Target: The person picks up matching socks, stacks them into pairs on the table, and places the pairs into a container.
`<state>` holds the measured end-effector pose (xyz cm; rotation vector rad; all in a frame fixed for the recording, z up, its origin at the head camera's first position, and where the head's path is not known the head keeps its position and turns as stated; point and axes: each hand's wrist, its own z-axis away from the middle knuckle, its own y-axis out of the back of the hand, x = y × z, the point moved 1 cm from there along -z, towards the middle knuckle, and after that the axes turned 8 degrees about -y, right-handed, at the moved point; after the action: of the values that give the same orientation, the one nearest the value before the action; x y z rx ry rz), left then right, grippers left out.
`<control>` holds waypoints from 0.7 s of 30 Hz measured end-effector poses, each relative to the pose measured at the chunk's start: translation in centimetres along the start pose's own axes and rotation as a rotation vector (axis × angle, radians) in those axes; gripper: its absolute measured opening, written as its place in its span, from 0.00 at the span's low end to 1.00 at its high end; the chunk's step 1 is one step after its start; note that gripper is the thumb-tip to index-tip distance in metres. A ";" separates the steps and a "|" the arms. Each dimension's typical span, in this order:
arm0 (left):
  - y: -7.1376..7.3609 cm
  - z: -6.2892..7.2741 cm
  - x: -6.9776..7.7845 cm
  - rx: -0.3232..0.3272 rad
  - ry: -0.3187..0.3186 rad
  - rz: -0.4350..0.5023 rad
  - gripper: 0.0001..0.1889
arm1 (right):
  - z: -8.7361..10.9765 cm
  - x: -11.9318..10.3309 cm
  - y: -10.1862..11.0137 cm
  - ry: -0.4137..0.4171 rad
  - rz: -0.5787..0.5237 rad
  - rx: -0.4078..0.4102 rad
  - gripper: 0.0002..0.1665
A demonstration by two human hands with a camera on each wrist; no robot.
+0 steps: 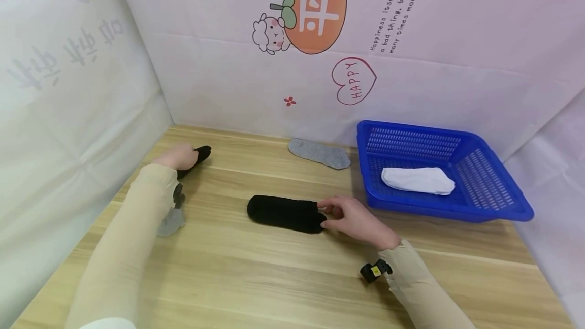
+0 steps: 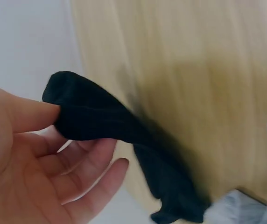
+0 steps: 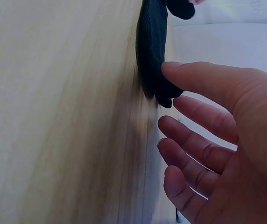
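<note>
At the left side of the table, my left hand (image 1: 179, 156) pinches a black sock (image 1: 203, 154) between thumb and fingers. In the left wrist view this sock (image 2: 91, 107) slants down from the fingertips, its lower end near something grey. A second black sock (image 1: 283, 213) lies flat in the middle of the table. My right hand (image 1: 354, 219) is at its cuff, fingers loosely bent and spread. From the right wrist, the thumb touches the sock (image 3: 152, 51) and the index fingertip is close to its end. A grey sock (image 1: 171, 222) lies partly hidden under my left forearm.
A blue plastic basket (image 1: 457, 212) stands at the back right with a white sock (image 1: 418, 181) inside. Another grey sock (image 1: 320, 153) lies along the table's back edge, left of the basket. White printed sheets (image 1: 219, 75) hang behind and beside the wooden table (image 1: 256, 278).
</note>
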<state>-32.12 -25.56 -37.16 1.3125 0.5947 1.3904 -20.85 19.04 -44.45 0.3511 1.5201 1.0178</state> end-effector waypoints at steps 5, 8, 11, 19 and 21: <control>0.5 -0.6 1.0 0.139 -0.104 -0.019 0.18 | -0.1 -0.1 -0.1 0.003 0.003 -0.001 0.24; 0.7 -0.7 1.6 0.180 -0.129 -0.024 0.16 | -0.1 -0.2 -0.1 0.000 0.000 -0.002 0.24; 0.9 -0.7 1.9 0.178 -0.131 -0.011 0.17 | -0.1 -0.3 0.0 0.002 -0.002 0.001 0.24; 1.1 -0.9 2.7 0.228 -0.157 0.018 0.14 | 0.0 -0.3 0.0 0.003 -0.005 -0.006 0.24; 1.2 -1.0 3.1 0.258 -0.159 0.030 0.14 | 0.0 -0.2 0.0 0.004 -0.009 -0.008 0.24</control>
<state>-32.81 -22.77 -35.19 1.6271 0.6640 1.2489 -20.81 18.87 -44.31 0.3361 1.5195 1.0177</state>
